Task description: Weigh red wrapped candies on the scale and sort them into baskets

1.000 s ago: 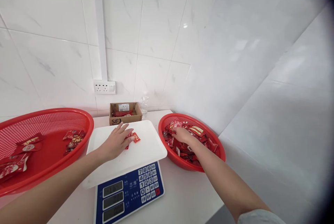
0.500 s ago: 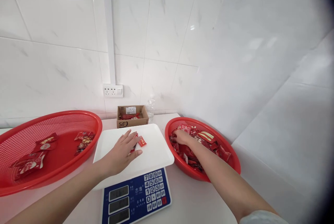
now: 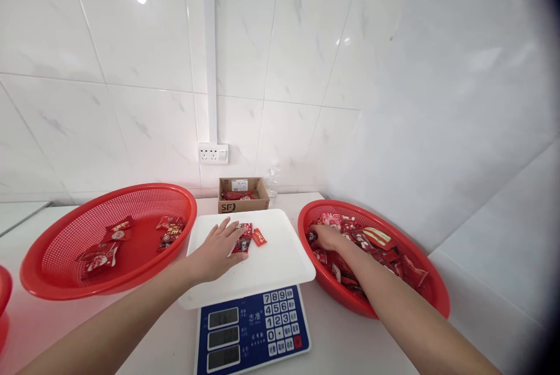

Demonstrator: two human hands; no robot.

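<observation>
My left hand (image 3: 216, 251) is over the white weighing pan (image 3: 280, 264) of a digital scale, its fingers spread. Its fingertips reach a few small red wrapped packets (image 3: 242, 245); a lighter red packet (image 3: 259, 237) lies just to their right on the pan. My right hand (image 3: 327, 237) is down inside the right red basket (image 3: 431, 270), fingers curled at a small dark red packet (image 3: 311, 237) near the basket's left wall. Some of those fingers are hidden. Many red snack packets (image 3: 363, 242) fill this basket. Below the pan is the scale's blue keypad panel (image 3: 256, 334).
Another red basket (image 3: 39, 270) on the left holds several packets (image 3: 102, 255). Behind the pan, a cardboard box (image 3: 244, 206) with red packets stands beside a clear plastic bottle (image 3: 272, 179). A tiled wall with a socket (image 3: 213, 154) closes off the back.
The view has swung left, so everything sits further right, and part of another red basket shows at the left edge. Both hands stay at the pan and the right basket.
</observation>
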